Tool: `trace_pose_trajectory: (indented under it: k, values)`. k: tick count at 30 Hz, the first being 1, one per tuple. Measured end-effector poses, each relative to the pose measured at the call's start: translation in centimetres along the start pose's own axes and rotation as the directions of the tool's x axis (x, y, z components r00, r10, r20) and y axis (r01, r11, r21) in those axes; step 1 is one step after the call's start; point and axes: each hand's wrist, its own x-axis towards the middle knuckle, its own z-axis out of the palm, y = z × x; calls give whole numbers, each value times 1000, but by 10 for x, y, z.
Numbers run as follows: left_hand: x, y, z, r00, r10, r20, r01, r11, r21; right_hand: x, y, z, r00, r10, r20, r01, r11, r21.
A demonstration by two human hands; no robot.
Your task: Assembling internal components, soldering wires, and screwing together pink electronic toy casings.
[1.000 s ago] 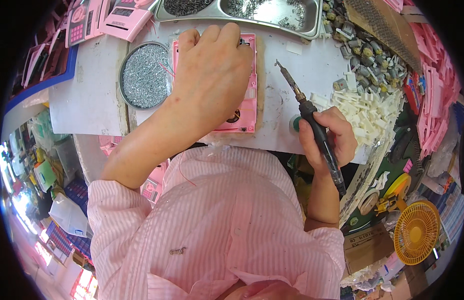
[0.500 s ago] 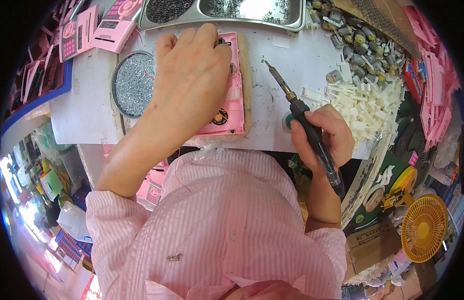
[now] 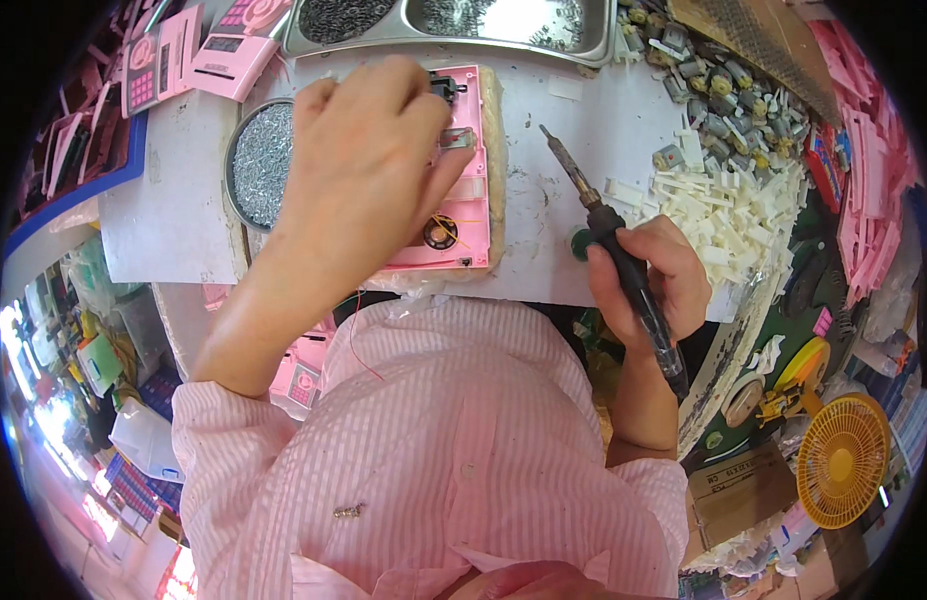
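My left hand [image 3: 359,165] is over the pink plastic casing [image 3: 473,215], its back toward me and covering the casing's left side. The thumb stands away from the curled fingers, whose tips are partly hidden; I see nothing held. Inside the casing, a round black speaker [image 3: 441,232] with yellow wires and a black part [image 3: 446,88] at the far end show. My right hand [image 3: 664,275] is closed around the black handle of a soldering iron [image 3: 624,250]. Its metal tip points up and left, apart from the casing. A padded, light-coloured mat [image 3: 496,170] lies beneath the casing.
A round bowl of small screws [image 3: 264,165] stands left of the casing. At the back is a metal tray [image 3: 454,45] of small metal parts. Small motors [image 3: 719,90] and white plastic pieces [image 3: 719,215] are heaped on the right. Pink devices [image 3: 234,60] lie at far left.
My left hand has shifted slightly left and its thumb has swung away from the fingers, uncovering more of the casing's far end. The soldering iron has moved slightly right and toward me.
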Motion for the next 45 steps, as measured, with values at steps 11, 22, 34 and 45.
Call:
trace_pose_trajectory:
  k: [11,22,34,45]
  values:
    - [-52,-66,-13,1000,22,17,-20,988,-151,14,-5,12,1000,4,-21,-3,999,32]
    - [-15,-17,31,939,-134,-316,91,985,-150,29,-12,25,999,-26,-21,27,1000,13]
    - [-16,-24,29,974,0,-225,-30,991,-132,18,-4,23,998,15,67,-17,1000,20]
    - [-16,-28,28,982,46,-181,-68,991,-117,11,0,32,994,45,97,-49,998,44]
